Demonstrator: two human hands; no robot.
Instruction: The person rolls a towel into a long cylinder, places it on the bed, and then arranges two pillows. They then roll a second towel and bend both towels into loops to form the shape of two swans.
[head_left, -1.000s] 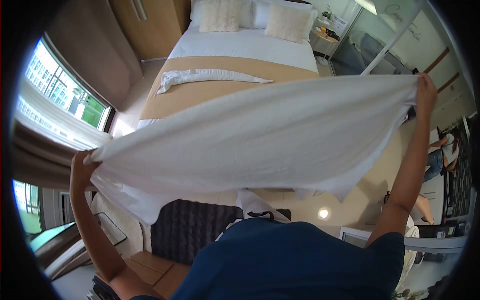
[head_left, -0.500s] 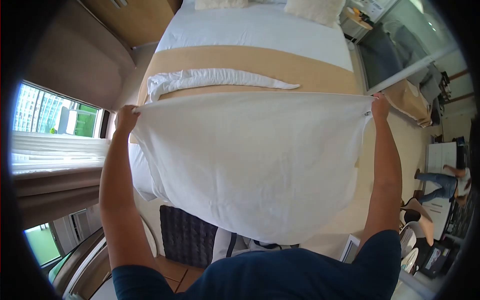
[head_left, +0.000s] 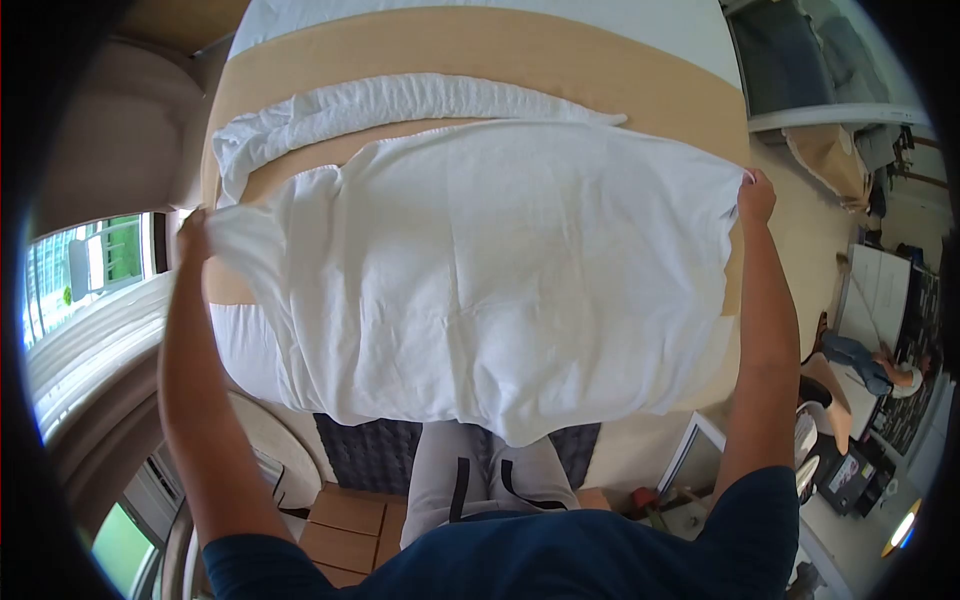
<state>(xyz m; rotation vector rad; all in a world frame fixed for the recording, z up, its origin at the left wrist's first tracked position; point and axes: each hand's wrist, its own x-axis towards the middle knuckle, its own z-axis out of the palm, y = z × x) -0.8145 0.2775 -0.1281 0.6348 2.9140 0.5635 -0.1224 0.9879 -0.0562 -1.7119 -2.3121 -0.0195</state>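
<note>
A wide white towel (head_left: 500, 280) is stretched between my two hands over the foot of the bed. My left hand (head_left: 193, 237) is closed on its far left corner, slightly smeared by motion, with creases running from the grip. On the other side, my right hand (head_left: 757, 196) pinches the far right corner. The towel's middle sags in soft folds and its near edge hangs in front of my legs. Just past its far edge, a long bunched white cloth (head_left: 400, 102) lies curved across the tan bed runner (head_left: 480, 45).
A dark textured mat (head_left: 360, 450) lies at the bed's foot under me. Curtains (head_left: 110, 340) and a window (head_left: 95, 260) are on the left. A round-edged light piece (head_left: 270, 435) stands near my left arm. Another person (head_left: 865, 365) is far right, near white cabinets (head_left: 872, 295).
My left hand has moved left and the right hand slightly up. The towel's taut far edge has slackened and curved, with more folds. My view has tilted down, showing my legs.
</note>
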